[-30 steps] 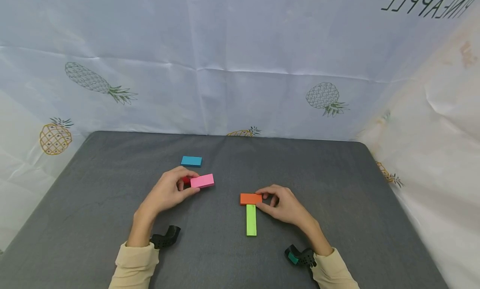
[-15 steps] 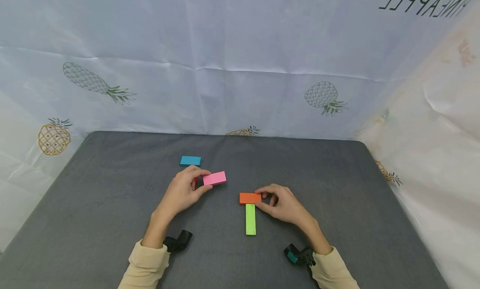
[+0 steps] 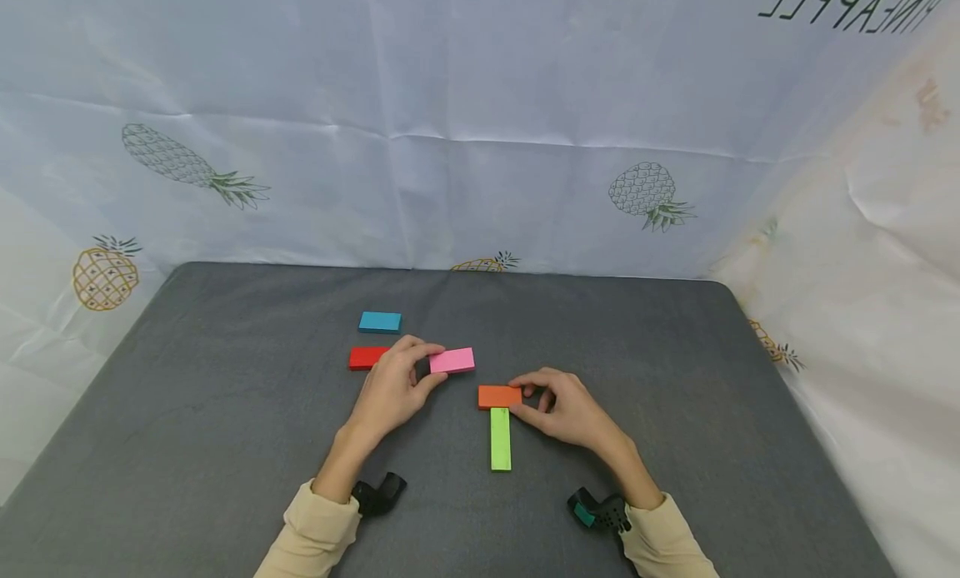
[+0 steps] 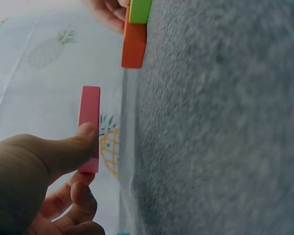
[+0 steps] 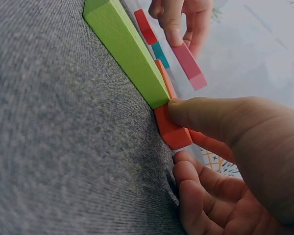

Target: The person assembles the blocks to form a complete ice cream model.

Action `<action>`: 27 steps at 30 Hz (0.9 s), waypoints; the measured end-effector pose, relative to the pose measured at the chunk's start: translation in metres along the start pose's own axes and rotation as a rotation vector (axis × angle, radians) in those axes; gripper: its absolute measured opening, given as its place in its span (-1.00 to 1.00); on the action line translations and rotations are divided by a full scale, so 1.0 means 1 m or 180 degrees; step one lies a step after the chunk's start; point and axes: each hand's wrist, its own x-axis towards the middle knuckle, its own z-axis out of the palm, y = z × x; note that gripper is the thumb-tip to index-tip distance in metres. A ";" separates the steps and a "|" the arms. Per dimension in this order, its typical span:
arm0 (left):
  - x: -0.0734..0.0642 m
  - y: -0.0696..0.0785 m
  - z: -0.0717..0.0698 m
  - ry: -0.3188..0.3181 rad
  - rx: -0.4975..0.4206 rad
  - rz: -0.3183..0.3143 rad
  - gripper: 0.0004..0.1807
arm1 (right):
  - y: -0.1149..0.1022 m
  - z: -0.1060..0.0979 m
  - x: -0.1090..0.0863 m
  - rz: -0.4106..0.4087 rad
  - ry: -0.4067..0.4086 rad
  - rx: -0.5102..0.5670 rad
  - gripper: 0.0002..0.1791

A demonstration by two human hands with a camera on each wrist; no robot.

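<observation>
A pink block (image 3: 453, 361) is pinched by its left end between thumb and fingers of my left hand (image 3: 393, 391); in the left wrist view the pink block (image 4: 89, 107) is held up off the cloth. My right hand (image 3: 566, 411) pinches the right end of an orange block (image 3: 495, 396), which lies crosswise on the table. A lime green block (image 3: 500, 440) runs toward me from the orange one, its far end against it, so the two form a T. In the right wrist view my right thumb presses the orange block (image 5: 172, 128) near where they meet.
Behind my left hand lies a red block (image 3: 366, 358), partly covered by the fingers. Farther back is a blue block (image 3: 380, 321). Grey cloth covers the table (image 3: 225, 411), and a white pineapple-print sheet (image 3: 487, 203) hangs behind it.
My left hand has carried the pink block rightward, closer to the orange block, uncovering most of the red block. My right hand has stayed at the orange block.
</observation>
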 end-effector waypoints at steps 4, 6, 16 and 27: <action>0.000 0.002 0.003 -0.0033 -0.0047 -0.0110 -0.58 | 0.000 0.000 0.000 -0.0003 0.0008 -0.0005 -0.67; 0.000 0.002 0.005 -0.0046 -0.0076 -0.0147 -0.59 | 0.000 0.000 0.000 0.0002 0.0010 -0.0013 -0.67; -0.002 0.000 0.012 -0.0185 -0.0255 -0.0274 -0.61 | 0.000 0.001 0.000 0.0017 0.0004 0.0005 -0.66; -0.002 -0.003 0.016 -0.0283 -0.0286 -0.0339 -0.62 | 0.000 0.000 0.000 0.0028 0.0002 0.0009 -0.67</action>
